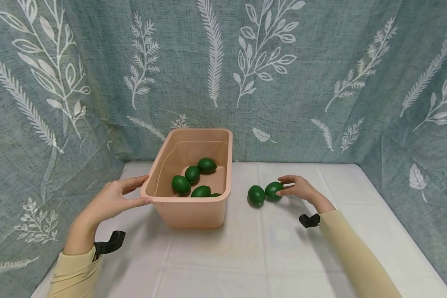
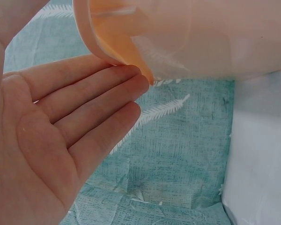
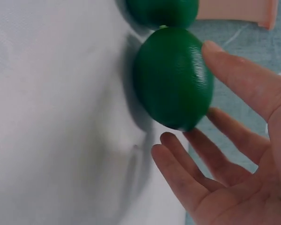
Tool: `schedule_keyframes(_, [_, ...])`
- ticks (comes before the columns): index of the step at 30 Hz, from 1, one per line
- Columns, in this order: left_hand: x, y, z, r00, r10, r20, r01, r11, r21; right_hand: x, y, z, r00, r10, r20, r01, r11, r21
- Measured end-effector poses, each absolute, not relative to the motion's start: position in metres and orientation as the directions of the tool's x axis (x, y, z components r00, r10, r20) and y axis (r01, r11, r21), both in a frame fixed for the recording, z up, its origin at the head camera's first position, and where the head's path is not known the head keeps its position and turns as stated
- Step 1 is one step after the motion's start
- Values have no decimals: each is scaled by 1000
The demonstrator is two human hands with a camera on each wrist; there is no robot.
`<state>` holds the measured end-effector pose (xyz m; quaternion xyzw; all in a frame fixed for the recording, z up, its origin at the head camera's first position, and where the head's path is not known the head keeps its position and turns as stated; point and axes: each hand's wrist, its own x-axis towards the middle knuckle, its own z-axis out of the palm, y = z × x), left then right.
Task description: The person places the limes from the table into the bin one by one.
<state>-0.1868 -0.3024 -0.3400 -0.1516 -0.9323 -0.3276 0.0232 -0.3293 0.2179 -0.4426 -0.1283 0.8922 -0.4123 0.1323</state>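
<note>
My left hand (image 1: 109,203) rests with straight fingers against the left rim of a pink plastic bin (image 1: 193,213), its thumb at the near corner. In the left wrist view its extended fingers (image 2: 96,101) meet the bin's rim. On the right, my right hand (image 1: 301,190) reaches around the right end of a green lime (image 1: 273,191). The right wrist view shows the thumb (image 3: 234,70) at that lime's side and the fingers spread loosely by its tip. A second lime (image 1: 256,195) lies just left of it. Several limes (image 1: 181,185) sit inside the bin.
A white cloth (image 1: 238,256) covers the table under the bin and the limes. Teal curtains (image 1: 186,82) with white leaf prints hang behind and along both sides. Black wrist cameras (image 1: 109,243) are strapped to both wrists.
</note>
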Motion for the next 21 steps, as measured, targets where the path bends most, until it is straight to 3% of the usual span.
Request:
schedule_keyframes(10, [-187,-301,-340,-954,265,143,296,741,603,-332,210,-454,-926,-362,-109,-145,606,-782])
schedule_keyframes(21, [-184,-301,-341,-951,267,154,305,740,599,-328,205,-458,-948,-298,-112,-100,613,-784])
